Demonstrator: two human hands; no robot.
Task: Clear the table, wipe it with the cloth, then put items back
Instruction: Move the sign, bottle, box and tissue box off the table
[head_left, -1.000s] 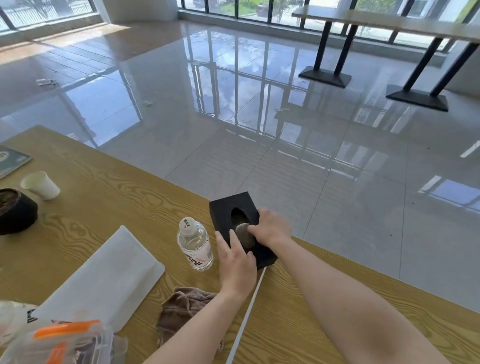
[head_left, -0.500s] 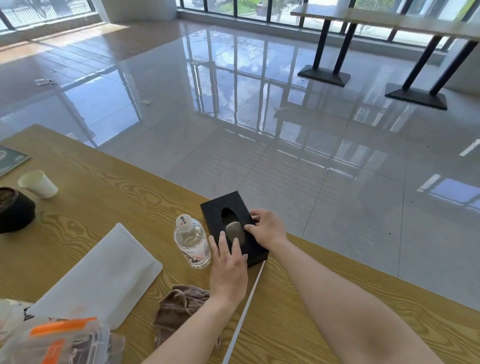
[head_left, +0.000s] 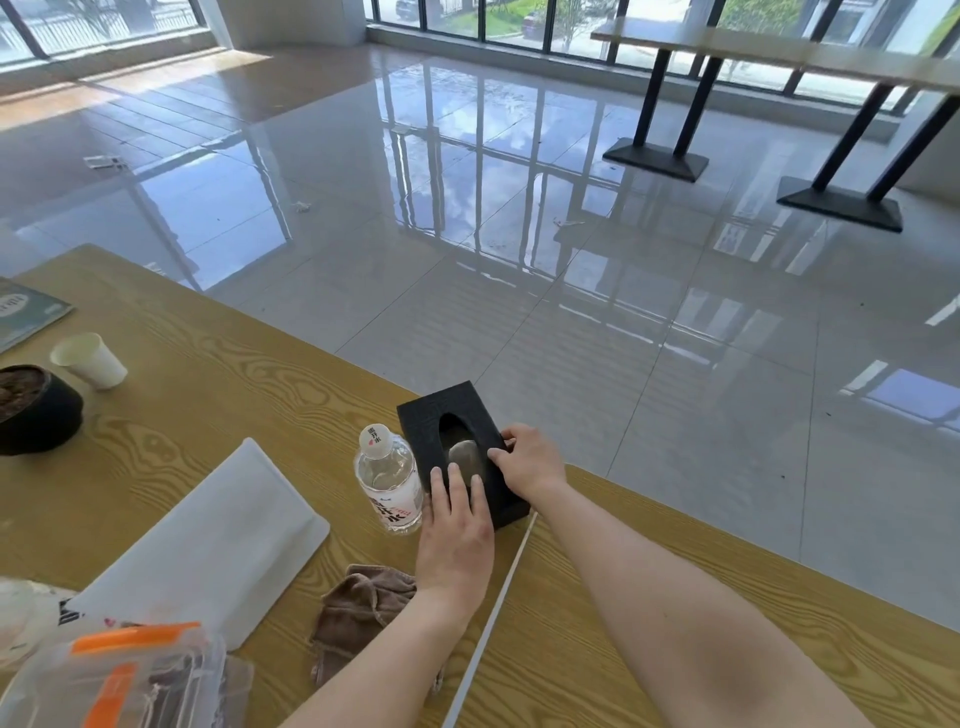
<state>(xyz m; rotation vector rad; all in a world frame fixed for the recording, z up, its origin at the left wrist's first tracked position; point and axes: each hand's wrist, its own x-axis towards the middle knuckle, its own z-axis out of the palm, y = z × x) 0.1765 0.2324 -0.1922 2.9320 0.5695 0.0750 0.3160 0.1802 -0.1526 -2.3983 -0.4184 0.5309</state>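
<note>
A black tissue box (head_left: 423, 418) with an oval opening lies flat on the wooden table (head_left: 218, 374), near its far edge. Something grey and rounded shows in the opening. My left hand (head_left: 457, 530) rests on the box's near end with its fingers straight. At the box's right edge, my right hand (head_left: 527, 460) grips with thumb on top and fingers curled over the side. A crumpled brown cloth (head_left: 358, 618) lies just left of my left wrist. A clear water bottle (head_left: 389, 483) stands close against the box's left side.
A white flat pouch (head_left: 208, 545), a paper cup (head_left: 88, 361), a black pot (head_left: 36, 410) and a green book (head_left: 26, 312) lie to the left. A clear container with orange clips (head_left: 114, 680) sits at the near left. A thin white strip (head_left: 488, 623) runs between my forearms.
The box, tilted up a second ago, now lies flat and closer to the bottle. My right hand has shifted from the box's top to its right edge.
</note>
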